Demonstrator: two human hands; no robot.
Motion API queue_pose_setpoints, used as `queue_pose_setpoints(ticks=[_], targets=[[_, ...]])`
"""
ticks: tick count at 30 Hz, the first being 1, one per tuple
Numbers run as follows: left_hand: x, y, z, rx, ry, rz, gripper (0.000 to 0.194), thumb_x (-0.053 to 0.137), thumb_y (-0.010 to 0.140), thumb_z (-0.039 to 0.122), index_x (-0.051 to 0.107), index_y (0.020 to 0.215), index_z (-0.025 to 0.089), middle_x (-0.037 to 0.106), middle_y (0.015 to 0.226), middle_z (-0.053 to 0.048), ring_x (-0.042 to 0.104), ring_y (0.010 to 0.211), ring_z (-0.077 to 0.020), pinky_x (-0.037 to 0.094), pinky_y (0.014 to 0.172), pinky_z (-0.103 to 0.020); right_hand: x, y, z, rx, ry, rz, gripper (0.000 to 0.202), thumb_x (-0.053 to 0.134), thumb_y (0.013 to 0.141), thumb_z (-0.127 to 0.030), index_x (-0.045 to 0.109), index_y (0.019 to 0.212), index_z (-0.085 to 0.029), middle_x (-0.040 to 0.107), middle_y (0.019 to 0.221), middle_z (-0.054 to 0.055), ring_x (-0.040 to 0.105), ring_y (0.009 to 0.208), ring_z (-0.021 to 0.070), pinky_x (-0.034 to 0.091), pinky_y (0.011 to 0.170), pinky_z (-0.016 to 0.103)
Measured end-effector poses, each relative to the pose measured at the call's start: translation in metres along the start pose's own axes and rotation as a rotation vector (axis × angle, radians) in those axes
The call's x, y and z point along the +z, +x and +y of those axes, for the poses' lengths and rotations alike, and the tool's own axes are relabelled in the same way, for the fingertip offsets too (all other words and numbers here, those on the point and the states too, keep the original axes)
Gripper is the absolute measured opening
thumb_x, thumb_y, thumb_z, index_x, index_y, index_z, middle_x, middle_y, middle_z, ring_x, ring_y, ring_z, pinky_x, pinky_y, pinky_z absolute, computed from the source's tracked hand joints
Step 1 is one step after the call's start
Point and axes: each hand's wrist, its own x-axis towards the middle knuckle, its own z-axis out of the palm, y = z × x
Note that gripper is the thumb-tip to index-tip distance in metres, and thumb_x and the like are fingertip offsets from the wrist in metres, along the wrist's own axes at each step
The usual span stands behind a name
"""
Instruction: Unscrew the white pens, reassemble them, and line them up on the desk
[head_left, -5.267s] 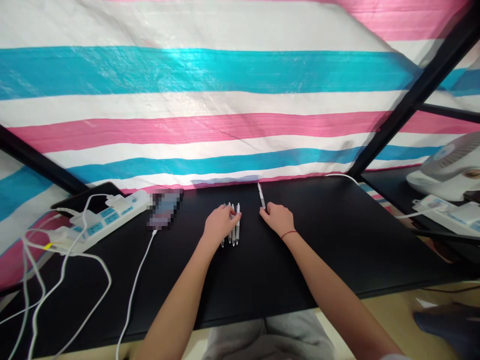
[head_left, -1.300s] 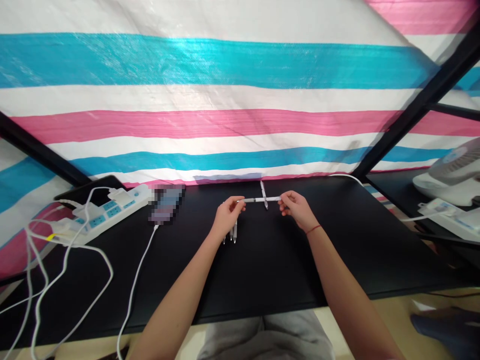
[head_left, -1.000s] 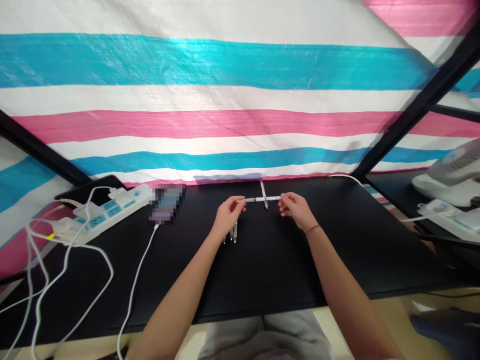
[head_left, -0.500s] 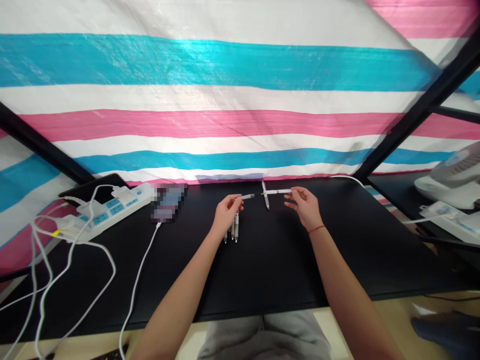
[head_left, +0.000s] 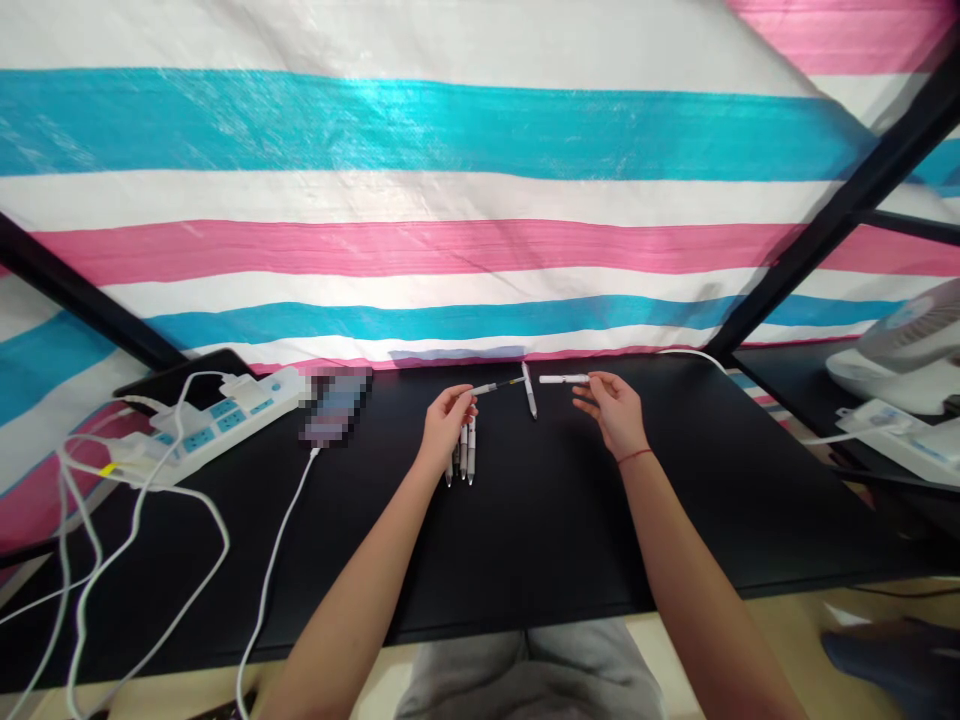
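Two pen parts held apart, one per hand

The pen front section (head_left: 487,388) is located above the tabletop (head_left: 540,550), at the left hand (head_left: 444,425). A thin dark refill (head_left: 511,383) projects from it toward the right. The white barrel (head_left: 564,379) is aligned roughly crosswise at the right hand (head_left: 616,410), separated from the refill by a gap.

Left fingers: closed on the front section, thumb and fingertips pinching its outer end. Right fingers: pinching the far end of the white barrel; the lower fingers are partly spread.

One loose pen (head_left: 531,398) lies between the two hands, pointing away from the body. The refill end overlaps it in view; contact cannot be determined. A row of pens (head_left: 463,460) lies side by side beneath and beside the left hand, which partly hides them; the exact count cannot be read.

A red cord (head_left: 634,456) encircles the right wrist. Farther left are a blurred phone (head_left: 336,405) with a white cable (head_left: 271,570) attached, and a power strip (head_left: 217,428) carrying plugs. A striped sheet (head_left: 450,130) hangs behind the tabletop. A fan (head_left: 911,335) stands at far right.
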Motion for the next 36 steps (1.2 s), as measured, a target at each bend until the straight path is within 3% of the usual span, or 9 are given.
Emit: queue_pose_setpoints(ticks=[17,26,36], targets=[[0.002,-0.004,-0.001,0.119,0.226,-0.078,0.037,0.063,0.076,0.044,0.064,0.101,0.016,0.063,0.077,-0.004,0.060,0.070,-0.0141,0.047,0.065,-0.025,0.010,-0.009,-0.002,-0.068,-0.114,-0.079,0.035,0.071,0.069,-0.046,0.059,0.086,-0.018,0.064,0.076,0.001,0.068,0.071,0.0170,0.058,0.055,0.027],[0.005,-0.010,0.002,0.113,0.271,-0.217,0.039,0.059,0.080,0.044,0.065,0.108,0.017,0.068,0.093,-0.009,0.062,0.075,-0.0155,0.049,0.068,-0.027,0.017,-0.014,0.003,-0.128,-0.181,-0.140,0.034,0.067,0.073,-0.048,0.060,0.089,-0.019,0.063,0.077,0.001,0.068,0.071,0.0173,0.059,0.056,0.029],[0.007,-0.011,0.007,0.086,0.303,-0.228,0.040,0.057,0.081,0.046,0.066,0.104,0.014,0.069,0.083,-0.008,0.061,0.072,-0.0151,0.050,0.071,-0.028,0.016,-0.013,0.004,-0.154,-0.186,-0.138,0.035,0.066,0.074,-0.048,0.060,0.090,-0.018,0.063,0.079,0.002,0.067,0.072,0.0175,0.058,0.056,0.029]])
